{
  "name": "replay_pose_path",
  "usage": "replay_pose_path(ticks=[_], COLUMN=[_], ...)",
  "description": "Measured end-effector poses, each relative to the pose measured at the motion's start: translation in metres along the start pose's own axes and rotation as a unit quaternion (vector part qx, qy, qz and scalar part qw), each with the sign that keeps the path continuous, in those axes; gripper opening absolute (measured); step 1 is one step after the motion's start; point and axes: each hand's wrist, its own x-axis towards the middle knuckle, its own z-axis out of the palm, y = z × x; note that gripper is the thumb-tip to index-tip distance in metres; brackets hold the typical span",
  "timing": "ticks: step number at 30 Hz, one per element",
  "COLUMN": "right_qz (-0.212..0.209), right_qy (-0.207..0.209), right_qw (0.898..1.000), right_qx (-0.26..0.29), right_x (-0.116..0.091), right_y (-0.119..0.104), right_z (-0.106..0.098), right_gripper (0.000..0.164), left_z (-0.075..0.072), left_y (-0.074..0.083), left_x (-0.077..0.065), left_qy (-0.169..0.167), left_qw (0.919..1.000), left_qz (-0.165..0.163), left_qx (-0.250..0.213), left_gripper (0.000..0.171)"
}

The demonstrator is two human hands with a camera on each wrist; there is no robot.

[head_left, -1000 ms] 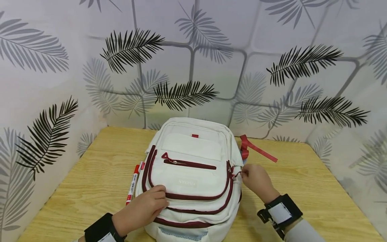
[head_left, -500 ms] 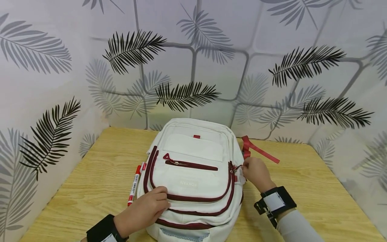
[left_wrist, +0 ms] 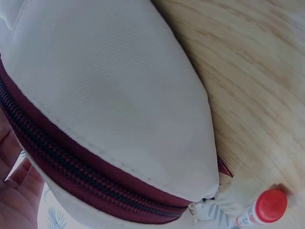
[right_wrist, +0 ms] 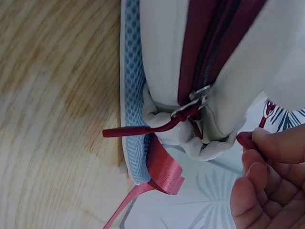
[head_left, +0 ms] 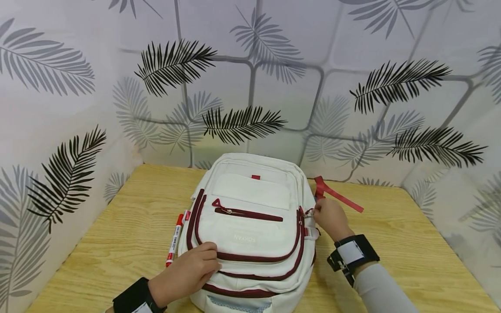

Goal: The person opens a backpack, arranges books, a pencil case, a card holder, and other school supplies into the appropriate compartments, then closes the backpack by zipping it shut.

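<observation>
A white backpack [head_left: 250, 226] with dark red zippers lies on its back on the table, front pockets up. At its right side my right hand [head_left: 332, 219] pinches a dark red zipper pull [right_wrist: 246, 141] between thumb and forefinger; the other fingers are curled below. Another dark red pull [right_wrist: 138, 130] hangs loose from the slider of a wider zipper in the right wrist view. My left hand [head_left: 192, 271] grips the lower left edge of the front pocket. In the left wrist view its fingers [left_wrist: 29, 179] show behind the dark red zipper band [left_wrist: 86, 174], their tips partly hidden.
A red-and-white marker [head_left: 174, 241] sticks up by the bag's left side. A red strap [head_left: 342, 199] trails over the wooden table [head_left: 395, 243] at the back right. A leaf-patterned curtain [head_left: 270, 87] stands behind the table.
My right hand has moved away from me along the bag's right side with the zipper pull, uncovering a side buckle. My left hand keeps its place on the bag.
</observation>
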Motion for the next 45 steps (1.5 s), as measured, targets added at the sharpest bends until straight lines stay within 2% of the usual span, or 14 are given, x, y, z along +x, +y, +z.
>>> replay_pose_path(ticks=[9, 26, 35, 37, 40, 42, 45], right_qz=[0.008, 0.005, 0.028, 0.023, 0.01, 0.0, -0.013], right_qy=[0.004, 0.03, 0.031, 0.024, 0.011, 0.005, 0.011], right_qw=[1.0, 0.999, 0.998, 0.999, 0.999, 1.0, 0.999], right_qx=[0.004, 0.025, 0.041, 0.038, 0.034, 0.029, 0.028], right_x=[0.01, 0.021, 0.02, 0.02, 0.018, 0.017, 0.015], right_y=[-0.001, 0.003, 0.003, 0.003, 0.003, 0.003, 0.003], right_z=[0.006, 0.012, 0.013, 0.013, 0.014, 0.013, 0.008], right_gripper=[0.014, 0.015, 0.015, 0.015, 0.015, 0.013, 0.02], left_z=[-0.001, 0.0, 0.001, -0.003, -0.013, -0.021, -0.03], left_y=[-0.001, -0.002, -0.004, -0.007, -0.014, -0.019, -0.025], left_x=[-0.002, 0.001, -0.001, -0.003, -0.006, -0.006, -0.003], left_qy=[-0.017, -0.014, -0.004, -0.008, -0.016, -0.011, 0.004], left_qw=[0.9997, 0.9997, 0.9996, 0.9985, 0.9952, 0.9943, 0.9967], left_qz=[-0.014, -0.016, -0.012, -0.01, -0.024, -0.038, -0.054], left_qx=[-0.007, -0.01, -0.026, -0.053, -0.094, -0.099, -0.061], left_gripper=[0.01, 0.018, 0.02, 0.019, 0.019, 0.018, 0.016])
